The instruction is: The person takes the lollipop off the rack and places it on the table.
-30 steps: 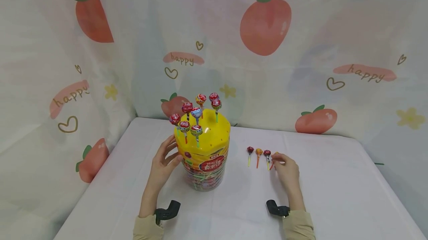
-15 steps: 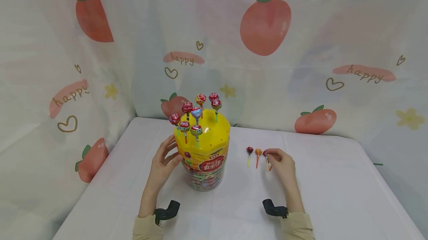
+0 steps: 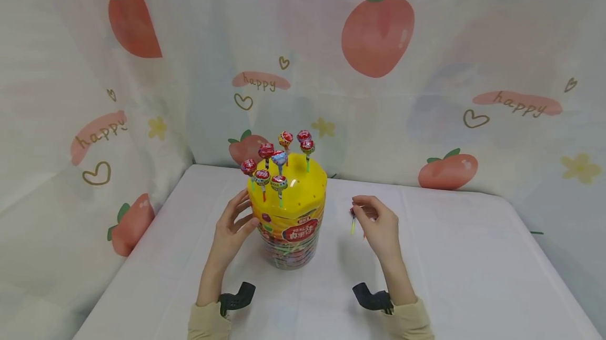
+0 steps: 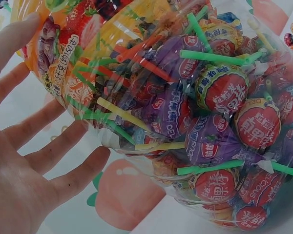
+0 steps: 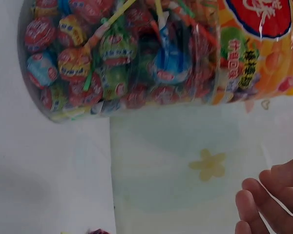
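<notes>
A large clear tub (image 3: 298, 253) of wrapped lollipops stands upright, with a yellow lid (image 3: 305, 182). Several lollipops (image 3: 279, 183) stick up from the lid by their stems. The left hand (image 3: 229, 235) rests against the tub's left side, fingers spread, thumb at the label; the left wrist view shows its palm apart from the tub. Right of the tub, the right hand (image 3: 382, 229) hovers over lollipops on the table, its fingertips right at a dark red lollipop (image 3: 352, 224) with a yellow stick. Its loosely bent fingers (image 5: 254, 209) show nothing between them. It hides the other loose lollipops except part of an orange stick.
A white cloth covers the table (image 3: 473, 277). Behind and to the left hangs a printed curtain (image 3: 303, 24) with fruit and "happy" motifs. Black wrist mounts (image 3: 371, 298) sit on both forearms.
The right hand has moved left along the row of loose lollipops, from the rightmost one to the leftmost. The left hand and the tub have stayed in place.
</notes>
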Tool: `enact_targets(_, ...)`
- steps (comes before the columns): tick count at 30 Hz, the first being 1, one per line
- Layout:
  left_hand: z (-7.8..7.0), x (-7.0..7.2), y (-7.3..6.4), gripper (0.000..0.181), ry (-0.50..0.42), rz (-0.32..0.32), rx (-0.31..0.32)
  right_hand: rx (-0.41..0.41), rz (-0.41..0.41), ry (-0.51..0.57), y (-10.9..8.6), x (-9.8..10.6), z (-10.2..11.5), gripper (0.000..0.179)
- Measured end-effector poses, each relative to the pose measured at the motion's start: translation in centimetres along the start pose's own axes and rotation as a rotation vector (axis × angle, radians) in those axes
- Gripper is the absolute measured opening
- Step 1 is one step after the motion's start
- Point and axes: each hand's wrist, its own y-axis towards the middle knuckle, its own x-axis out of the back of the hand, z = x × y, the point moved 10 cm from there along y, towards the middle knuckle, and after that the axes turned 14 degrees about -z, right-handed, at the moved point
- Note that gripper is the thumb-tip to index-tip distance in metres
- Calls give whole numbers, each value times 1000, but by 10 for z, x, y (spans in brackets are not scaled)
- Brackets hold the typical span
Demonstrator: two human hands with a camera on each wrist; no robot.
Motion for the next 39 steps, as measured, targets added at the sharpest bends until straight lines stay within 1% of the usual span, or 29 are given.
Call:
enact_targets(9,0,-1,0,65,7,-4,-3,54,-35,129,3,6,39,18)
enact_targets(15,-2,-1,0,64,-2,-3,-11,110,-35,209,9,8,69,19)
enact_targets(19,-2,-1,-1,64,-8,-3,-14,133,-32,280,12,5,86,20)
enact_targets(24,-1,-1,0,64,-16,-1,-9,152,-5,359,13,-2,104,22)
enact_targets(32,-2,-2,0,64,-21,2,0,154,41,397,16,-15,126,27)
enact_targets(39,-3,-1,-1,64,-19,1,-6,158,60,380,19,-26,139,29)
